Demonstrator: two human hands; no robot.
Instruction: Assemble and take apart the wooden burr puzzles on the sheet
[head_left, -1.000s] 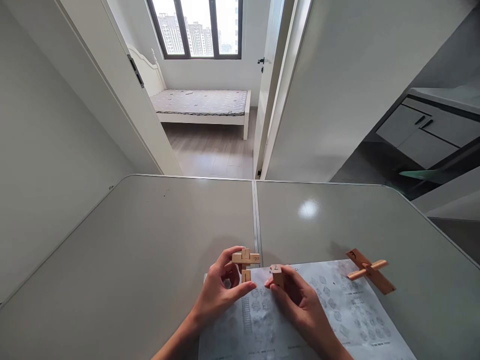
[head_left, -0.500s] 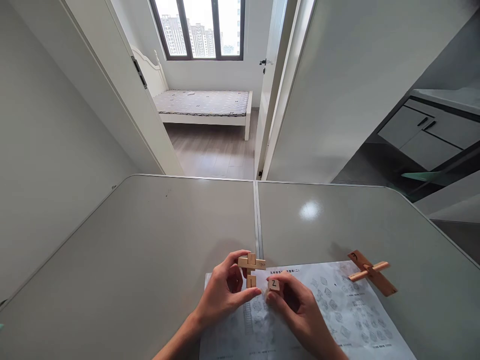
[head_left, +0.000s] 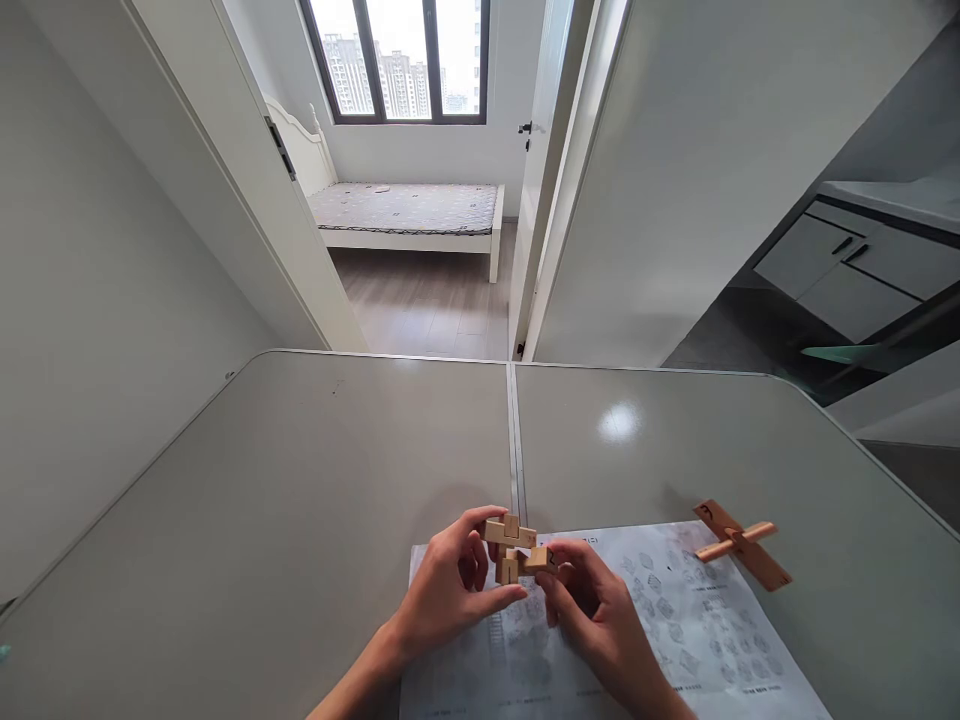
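My left hand [head_left: 448, 590] pinches a small cluster of interlocked wooden puzzle bars [head_left: 507, 545] just above the near middle of the grey table [head_left: 300, 470]. My right hand [head_left: 592, 610] grips a single wooden block [head_left: 541, 559] whose end touches the cluster's right side. Both hands hover over a printed instruction sheet [head_left: 675, 620] lying at the table's near edge. Two more wooden pieces, crossed over each other [head_left: 741, 545], lie on the table by the sheet's upper right corner, apart from both hands.
The table is two panels joined by a seam [head_left: 514, 440] down the middle. Past its far edge an open doorway shows a bed [head_left: 405, 212] under a window. A white wall stands left, grey cabinets [head_left: 855, 265] at the far right.
My right hand has brought its block leftward from a gap beside the cluster until it meets the cluster. My left hand shifted slightly right and turned the cluster.
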